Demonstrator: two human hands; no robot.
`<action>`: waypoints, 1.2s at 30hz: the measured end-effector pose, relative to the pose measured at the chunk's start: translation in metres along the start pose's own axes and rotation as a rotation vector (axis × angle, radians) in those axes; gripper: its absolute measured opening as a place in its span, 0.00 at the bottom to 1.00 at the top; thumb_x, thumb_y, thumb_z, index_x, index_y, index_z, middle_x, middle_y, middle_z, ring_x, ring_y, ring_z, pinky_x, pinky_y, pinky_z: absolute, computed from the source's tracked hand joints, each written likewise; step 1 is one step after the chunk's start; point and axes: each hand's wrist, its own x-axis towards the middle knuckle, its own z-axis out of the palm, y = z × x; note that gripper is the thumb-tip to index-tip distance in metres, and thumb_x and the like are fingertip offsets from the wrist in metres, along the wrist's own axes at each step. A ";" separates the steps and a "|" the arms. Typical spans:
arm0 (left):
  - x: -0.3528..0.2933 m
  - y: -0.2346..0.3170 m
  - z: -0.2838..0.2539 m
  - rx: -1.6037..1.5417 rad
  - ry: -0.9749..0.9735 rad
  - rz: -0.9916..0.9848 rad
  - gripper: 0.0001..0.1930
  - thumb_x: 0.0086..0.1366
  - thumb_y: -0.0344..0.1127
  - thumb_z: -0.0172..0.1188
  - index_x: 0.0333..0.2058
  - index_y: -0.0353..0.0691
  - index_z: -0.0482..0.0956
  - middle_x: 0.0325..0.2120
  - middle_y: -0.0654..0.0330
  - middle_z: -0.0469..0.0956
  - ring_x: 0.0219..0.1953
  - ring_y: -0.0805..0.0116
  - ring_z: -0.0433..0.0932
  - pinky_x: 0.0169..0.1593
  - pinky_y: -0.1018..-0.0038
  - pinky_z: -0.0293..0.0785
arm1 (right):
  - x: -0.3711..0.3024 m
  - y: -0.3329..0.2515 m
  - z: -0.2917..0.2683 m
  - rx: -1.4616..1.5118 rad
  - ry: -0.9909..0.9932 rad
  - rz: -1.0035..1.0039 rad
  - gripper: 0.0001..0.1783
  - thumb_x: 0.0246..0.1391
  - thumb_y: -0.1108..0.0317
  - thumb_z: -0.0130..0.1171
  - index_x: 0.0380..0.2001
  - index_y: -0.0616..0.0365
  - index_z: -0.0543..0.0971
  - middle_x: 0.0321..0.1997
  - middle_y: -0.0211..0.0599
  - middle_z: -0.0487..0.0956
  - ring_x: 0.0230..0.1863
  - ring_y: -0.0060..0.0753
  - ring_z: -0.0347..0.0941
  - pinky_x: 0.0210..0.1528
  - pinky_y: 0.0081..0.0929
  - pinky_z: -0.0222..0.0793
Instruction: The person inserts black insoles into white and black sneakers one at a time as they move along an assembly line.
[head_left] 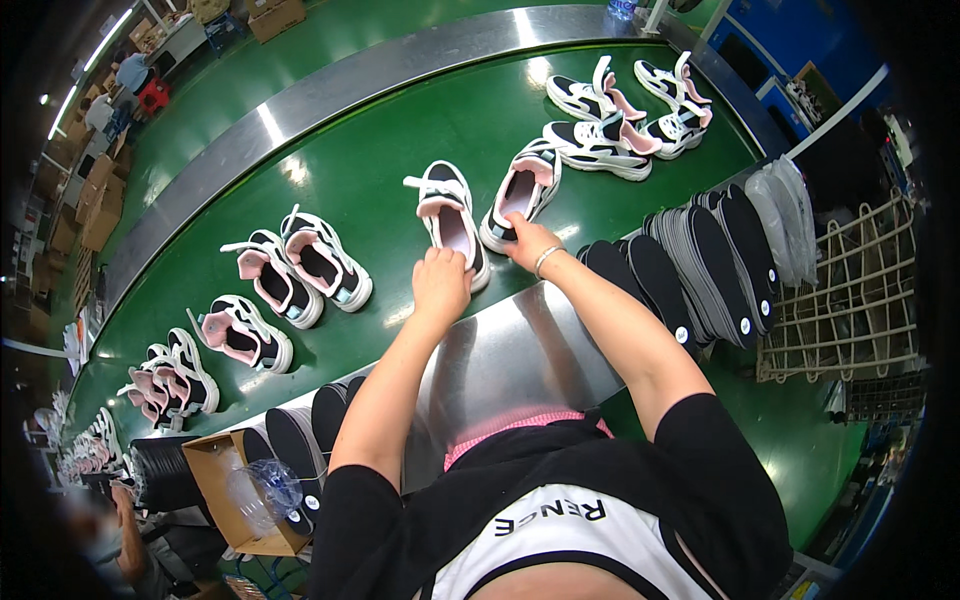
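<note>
Two white, black and pink sneakers rest on the green conveyor belt in front of me, toes pointing away. My left hand [442, 284] is closed over the heel of the left sneaker [438, 183], its fingertips inside the collar. A pale footbed shows inside that shoe, and its tongue stands up. With my right hand [532, 246] I grip the heel of the right sneaker [540, 168], thumb in the opening; the other fingers are mostly hidden behind the heel. That shoe tilts to the right, and its inside looks dark grey.
More sneakers [322, 262] line the green belt [385, 130] on both sides. Stacked black insoles [700, 260] lie at the right, others [293, 440] near a cardboard box [215, 475] at the left. A metal ledge [500, 355] lies before me; a rope-net rack [850, 290] is far right.
</note>
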 end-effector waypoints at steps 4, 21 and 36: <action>-0.038 0.024 -0.031 -0.098 -0.040 0.043 0.11 0.47 0.39 0.58 0.24 0.38 0.72 0.24 0.58 0.70 0.33 0.59 0.68 0.34 0.66 0.65 | -0.032 -0.020 -0.018 -0.099 -0.170 -0.113 0.16 0.39 0.63 0.52 0.36 0.52 0.68 0.32 0.44 0.75 0.36 0.47 0.71 0.39 0.38 0.65; -0.129 0.082 -0.021 -0.581 0.334 -0.362 0.17 0.50 0.35 0.57 0.36 0.32 0.65 0.35 0.49 0.66 0.39 0.54 0.65 0.42 0.66 0.61 | -0.181 0.086 -0.065 -0.068 0.220 -0.020 0.21 0.40 0.58 0.57 0.38 0.56 0.69 0.36 0.41 0.73 0.38 0.42 0.68 0.37 0.34 0.66; -0.063 0.053 0.005 -0.866 0.185 -0.638 0.14 0.58 0.41 0.48 0.31 0.34 0.73 0.20 0.50 0.74 0.23 0.60 0.73 0.30 0.71 0.67 | -0.175 0.068 -0.085 0.026 0.567 -0.115 0.14 0.36 0.61 0.60 0.25 0.58 0.73 0.35 0.41 0.70 0.37 0.41 0.68 0.39 0.30 0.65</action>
